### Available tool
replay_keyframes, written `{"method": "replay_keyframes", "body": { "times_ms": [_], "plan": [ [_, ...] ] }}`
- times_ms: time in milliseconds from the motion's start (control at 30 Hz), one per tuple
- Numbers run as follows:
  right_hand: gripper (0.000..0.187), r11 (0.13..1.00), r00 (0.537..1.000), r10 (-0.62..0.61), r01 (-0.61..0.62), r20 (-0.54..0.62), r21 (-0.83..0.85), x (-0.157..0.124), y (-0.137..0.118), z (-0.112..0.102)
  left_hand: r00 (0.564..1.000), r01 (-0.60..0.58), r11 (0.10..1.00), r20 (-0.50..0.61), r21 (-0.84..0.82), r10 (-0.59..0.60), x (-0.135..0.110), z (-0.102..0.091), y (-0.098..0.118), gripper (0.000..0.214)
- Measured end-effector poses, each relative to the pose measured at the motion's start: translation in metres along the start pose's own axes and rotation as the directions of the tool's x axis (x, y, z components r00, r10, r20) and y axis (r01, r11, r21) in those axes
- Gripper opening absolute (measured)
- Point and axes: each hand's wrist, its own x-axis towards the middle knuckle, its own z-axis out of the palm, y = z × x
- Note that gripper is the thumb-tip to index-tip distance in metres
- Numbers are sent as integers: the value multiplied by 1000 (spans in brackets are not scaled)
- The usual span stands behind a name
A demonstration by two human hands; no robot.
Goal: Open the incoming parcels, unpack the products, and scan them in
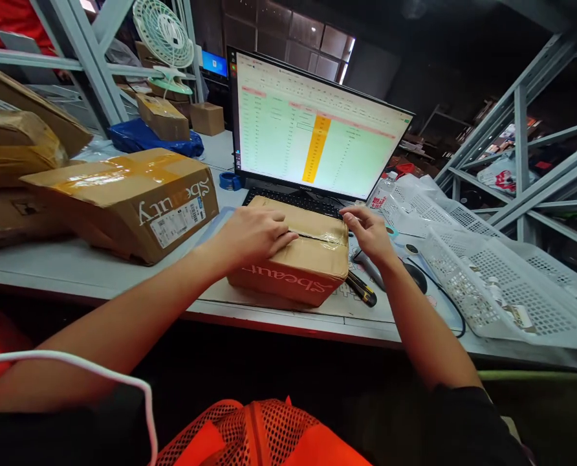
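Note:
A brown cardboard box (288, 285) with printed lettering sits on the desk in front of me. Clear tape shows on its top, and a dark slit runs along part of the seam between the flaps. My left hand (259, 232) lies over the left part of the top, fingers stretched out with the tips at the seam. At the far right corner is my right hand (370, 234), its fingertips at the box edge and its fingers loosely bent and apart. A yellow-and-black utility knife (361, 288) lies right of the box, below my right hand.
A monitor (312, 129) showing a spreadsheet and a keyboard (293, 200) stand behind the box. Larger taped cartons (172, 200) are at the left. White plastic baskets (526, 291), a mouse (416, 277) and its cable lie at the right. A small fan (165, 32) stands at the back left.

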Motion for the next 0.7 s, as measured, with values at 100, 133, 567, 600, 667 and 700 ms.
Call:
{"method": "replay_keyframes", "body": {
  "times_ms": [100, 133, 567, 600, 667, 700],
  "plan": [
    [53, 998, 997, -42, 39, 65, 44, 5, -2, 13, 998, 42, 999, 43, 16, -43, 3, 0, 0, 50],
    [53, 997, 993, -24, 15, 119, 73, 5, -2, 17, 997, 55, 998, 57, 11, -56, 4, 0, 0, 50],
    [48, 983, 960, 125, -155, 250, 100, 3, -8, 24, 986, 164, 985, -28, -58, -166, -14, 4, 21, 48],
    [49, 988, 962, 123, -143, 245, 66, 3, -9, 24, 986, 157, 985, -36, -71, -160, -16, 6, 21, 48],
    [51, 994, 967, 108, -107, 232, -18, 3, -11, 24, 987, 151, 985, -43, -80, -154, -20, 10, 21, 50],
    [51, 995, 969, 94, -81, 230, -65, 3, -12, 23, 987, 149, 986, -44, -79, -153, -21, 12, 21, 50]
  ]
}}
